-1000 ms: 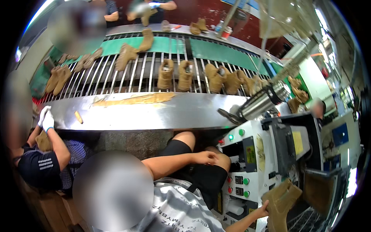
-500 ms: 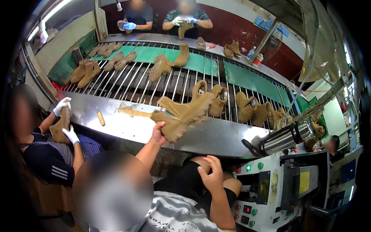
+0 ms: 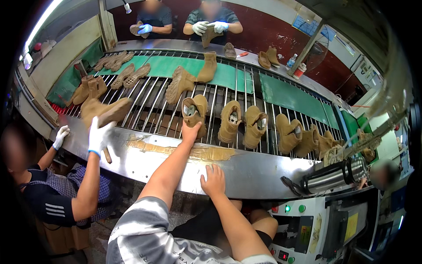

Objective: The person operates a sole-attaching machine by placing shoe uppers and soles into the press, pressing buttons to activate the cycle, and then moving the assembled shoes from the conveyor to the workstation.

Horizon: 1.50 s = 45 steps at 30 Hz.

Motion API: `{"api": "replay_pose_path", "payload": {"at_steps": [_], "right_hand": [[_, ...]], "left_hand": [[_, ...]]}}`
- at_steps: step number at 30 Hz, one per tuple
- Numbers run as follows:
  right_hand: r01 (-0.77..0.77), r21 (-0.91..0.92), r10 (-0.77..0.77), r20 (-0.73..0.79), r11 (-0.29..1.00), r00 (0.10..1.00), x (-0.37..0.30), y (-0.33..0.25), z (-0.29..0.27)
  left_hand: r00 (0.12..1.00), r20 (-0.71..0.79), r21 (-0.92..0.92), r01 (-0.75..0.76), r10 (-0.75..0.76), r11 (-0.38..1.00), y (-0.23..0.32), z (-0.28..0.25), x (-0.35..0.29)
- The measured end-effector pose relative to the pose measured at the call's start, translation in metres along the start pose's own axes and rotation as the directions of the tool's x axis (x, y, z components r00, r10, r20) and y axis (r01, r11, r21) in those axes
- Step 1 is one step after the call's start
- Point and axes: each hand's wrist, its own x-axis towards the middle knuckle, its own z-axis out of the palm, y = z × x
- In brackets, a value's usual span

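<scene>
On the metal rods of the conveyor stands a pair of tan ankle boots [image 3: 201, 107], side by side with their openings facing me. My left hand [image 3: 190, 132] reaches over the steel ledge and grips the heel end of this pair; part of its fingers is hidden against the boots. Close to the near edge of the ledge lies my right hand [image 3: 214, 179], palm down, fingers spread and holding nothing. Just right of the gripped pair stand two more tan boots, one [image 3: 229, 123] nearer my left hand and one [image 3: 254, 128] beyond it.
More boots [image 3: 288, 134] line the rods at right. A steel flask [image 3: 332, 177] lies on the ledge above a control box [image 3: 303, 222]. At left a co-worker's gloved hand [image 3: 100, 134] holds a boot [image 3: 105, 111]. Two people work across the conveyor [image 3: 149, 94].
My left hand has carried the boots from above the ledge onto the rods. My right hand has moved from my lap to the ledge. The left co-worker has swung a boot toward the conveyor.
</scene>
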Motion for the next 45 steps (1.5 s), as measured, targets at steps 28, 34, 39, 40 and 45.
{"api": "replay_pose_path", "payload": {"at_steps": [28,34,39,40,45], "right_hand": [[-0.106,0.028,0.105,0.015,0.994,0.994,0.002,0.006,-0.002],[-0.075,0.102,0.08,-0.046,0.992,0.996,-0.007,0.013,-0.001],[-0.129,0.22,0.133,-0.004,0.967,0.991,-0.011,0.013,0.014],[-0.179,0.213,0.179,0.02,0.96,0.984,-0.01,0.011,0.012],[-0.3,0.385,0.384,-0.16,0.873,0.909,0.026,-0.082,-0.061]], "left_hand": [[0.653,0.642,0.608,-0.753,-0.403,-0.251,0.084,-0.023,0.081],[0.642,0.545,0.651,-0.729,-0.539,-0.21,0.082,-0.017,0.084],[0.772,0.633,0.773,-0.635,-0.049,-0.015,0.209,-0.059,0.054],[0.759,0.649,0.757,-0.651,0.062,0.051,0.238,-0.062,0.044],[0.727,0.48,0.643,-0.672,0.492,0.366,0.35,-0.064,-0.05]]}}
